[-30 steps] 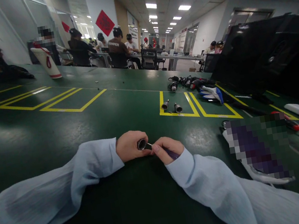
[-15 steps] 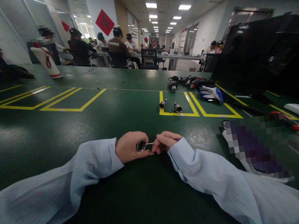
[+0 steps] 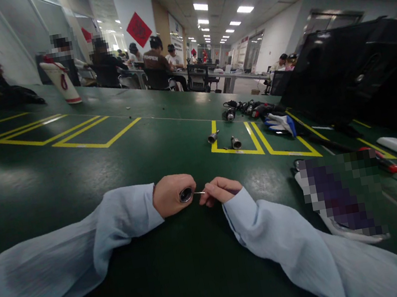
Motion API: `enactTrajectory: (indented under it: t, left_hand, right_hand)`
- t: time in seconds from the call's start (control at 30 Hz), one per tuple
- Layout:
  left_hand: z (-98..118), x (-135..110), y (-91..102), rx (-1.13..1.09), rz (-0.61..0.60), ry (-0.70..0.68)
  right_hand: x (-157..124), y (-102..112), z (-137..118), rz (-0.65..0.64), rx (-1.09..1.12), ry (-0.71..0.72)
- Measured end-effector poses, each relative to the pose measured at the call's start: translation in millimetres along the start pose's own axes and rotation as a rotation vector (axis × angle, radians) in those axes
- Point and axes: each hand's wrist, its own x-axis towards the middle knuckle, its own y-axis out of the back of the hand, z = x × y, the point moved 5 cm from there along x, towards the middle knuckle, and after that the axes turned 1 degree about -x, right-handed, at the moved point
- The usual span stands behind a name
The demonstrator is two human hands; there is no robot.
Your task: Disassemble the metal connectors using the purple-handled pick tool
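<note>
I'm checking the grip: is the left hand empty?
No, the left hand is closed around a round, metal-rimmed piece.

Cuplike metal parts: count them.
3 clear: a part in the left hand, another across the yellow tape, a third to its right; the dark pile may hide more.

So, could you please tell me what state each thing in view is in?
Left hand: closed around the hollow metal part
Hollow metal part: held, open end showing
Right hand: fingers pinching the thin rod
Thin rod: held, tip at the part; contact unclear
Loose part on the tape: lying tipped
Loose part inside the outline: lying tipped
Blue-and-white glove: lying on the table
White cup: standing
</note>
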Motion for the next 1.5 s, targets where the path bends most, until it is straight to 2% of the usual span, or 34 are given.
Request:
enactTrajectory:
  t: [0.13,0.4,0.5,0.67,0.83,0.97,1.13,1.3,1.37,1.5]
  left_hand:
    - [0.8,1.0,3.7,-0.104,0.027,0.026]
    - [2.1,2.2,8.1,-0.193,0.053,0.04]
    - [1.2,1.8,7.6,-0.188,0.053,0.051]
    - [0.2,0.3,5.3,-0.131,0.048,0.056]
    - [2.4,1.4,7.9,-0.178,0.057,0.031]
    - [1.7,3.1,12.5,-0.261,0.092,0.057]
    - [2.0,3.2,12.9,-0.259,0.1,0.076]
    - [1.4,2.0,10.0,-0.226,0.097,0.057]
    - [1.4,1.8,8.2,-0.237,0.083,0.036]
    - [0.4,2.3,6.8,-0.285,0.073,0.0]
  right_hand:
    - [4.6,0.2,6.2,-0.04,0.244,-0.127]
    - [3.7,-2.1,6.6,-0.06,0.294,-0.123]
    - [2.1,-1.5,5.7,-0.017,0.261,-0.089]
    - [-1.5,-2.5,1.2,0.041,0.032,0.01]
    - [0.7,-4.0,5.9,-0.015,0.196,-0.087]
    - [0.8,-4.2,5.5,-0.033,0.294,-0.097]
    - [-5.1,-4.0,-2.3,0.024,0.093,0.053]
    - [-8.3,-8.9,-7.1,0.025,-0.105,0.205]
    - [-7.8,-9.9,-6.6,0.023,-0.105,0.211]
    - [-5.7,-9.7,-1.2,0.008,0.022,0.129]
